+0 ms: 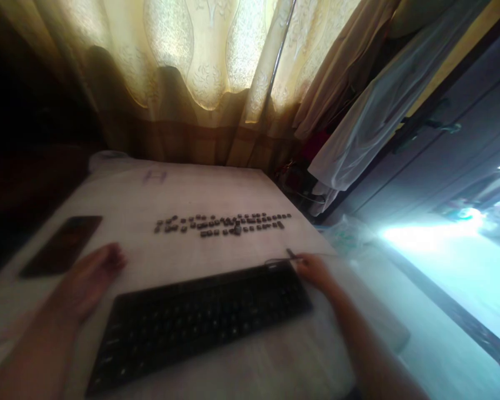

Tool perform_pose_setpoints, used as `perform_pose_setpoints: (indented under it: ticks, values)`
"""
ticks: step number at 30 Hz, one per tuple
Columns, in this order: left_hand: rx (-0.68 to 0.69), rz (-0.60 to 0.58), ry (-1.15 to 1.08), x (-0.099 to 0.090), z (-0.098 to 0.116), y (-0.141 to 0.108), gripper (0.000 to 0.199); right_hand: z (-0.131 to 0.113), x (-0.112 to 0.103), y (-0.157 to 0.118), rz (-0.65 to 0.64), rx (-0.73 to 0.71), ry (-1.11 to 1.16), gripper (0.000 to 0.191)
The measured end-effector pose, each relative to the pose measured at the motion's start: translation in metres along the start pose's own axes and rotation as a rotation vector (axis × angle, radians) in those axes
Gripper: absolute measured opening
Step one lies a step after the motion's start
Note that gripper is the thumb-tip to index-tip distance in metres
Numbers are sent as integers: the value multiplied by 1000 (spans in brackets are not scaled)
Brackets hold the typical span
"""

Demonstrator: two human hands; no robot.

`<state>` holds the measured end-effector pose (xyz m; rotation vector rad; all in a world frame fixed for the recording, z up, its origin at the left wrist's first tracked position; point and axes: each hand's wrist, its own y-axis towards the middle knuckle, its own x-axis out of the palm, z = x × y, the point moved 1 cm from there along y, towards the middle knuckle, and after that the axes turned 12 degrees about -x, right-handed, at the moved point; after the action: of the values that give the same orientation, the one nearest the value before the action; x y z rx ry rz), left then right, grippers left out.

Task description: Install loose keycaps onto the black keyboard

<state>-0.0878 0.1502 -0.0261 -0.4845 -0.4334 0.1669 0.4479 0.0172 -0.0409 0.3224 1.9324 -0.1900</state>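
Observation:
A black keyboard (200,322) lies slanted on the pale-covered table, nearest the camera. Beyond it, several small dark keycaps (225,223) are spread in uneven rows. My left hand (94,278) is left of the keyboard, blurred, its fingers curled together with nothing visible in them. At the keyboard's far right corner, my right hand (312,269) pinches a small dark thin tool (290,254). The keyboard's cable (275,260) loops beside that hand.
A dark phone (62,244) lies on the table (216,189) at the left. Behind the table hangs a yellow curtain (208,83). Clothes (358,128) hang at the right, near a door (433,139). A clear plastic bag (345,236) is by the table's right edge.

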Motion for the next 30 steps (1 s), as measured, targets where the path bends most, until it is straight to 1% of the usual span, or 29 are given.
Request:
perform_pose_setpoints:
  ticks: [3, 5, 10, 11, 13, 16, 17, 19, 21, 23, 25, 28, 30]
  values:
    - [-20, 6, -31, 1, 0, -2, 18, -6, 2, -1, 41, -8, 90, 31]
    - [-30, 12, -50, 1, 0, -4, 20, -13, -1, -1, 79, -14, 178, 27]
    - [-26, 9, -71, 6, 1, -10, 21, -35, -24, -5, 162, -19, 458, 22]
    - [-24, 10, -75, 7, 2, -11, 23, -39, -28, -6, 187, -27, 544, 19]
    - [-20, 12, -80, 8, 2, -13, 25, -49, -33, -11, 237, -33, 789, 15]
    - [-15, 5, -77, 8, 2, -13, 24, -68, -30, -17, 262, 13, 1151, 23]
    - [-11, 1, -73, 8, 2, -13, 23, -75, -27, -19, 251, 31, 1213, 25]
    - [-3, -8, -66, 7, 0, -13, 20, -89, -21, -24, 220, 50, 1260, 28]
    - [3, -19, -58, 6, -1, -12, 19, -105, -15, -30, 190, 34, 1244, 29]
    - [12, -30, -49, 6, -2, -11, 17, -122, -11, -36, 161, -15, 1222, 31]
    - [20, -40, -42, 5, -3, -10, 16, -141, -8, -43, 88, -74, 1199, 31]
    - [27, -51, -37, 5, -3, -9, 14, -171, -3, -51, -100, -161, 1156, 25]
    - [26, -54, -36, 5, -3, -9, 14, -189, 1, -55, -202, -188, 1168, 20]
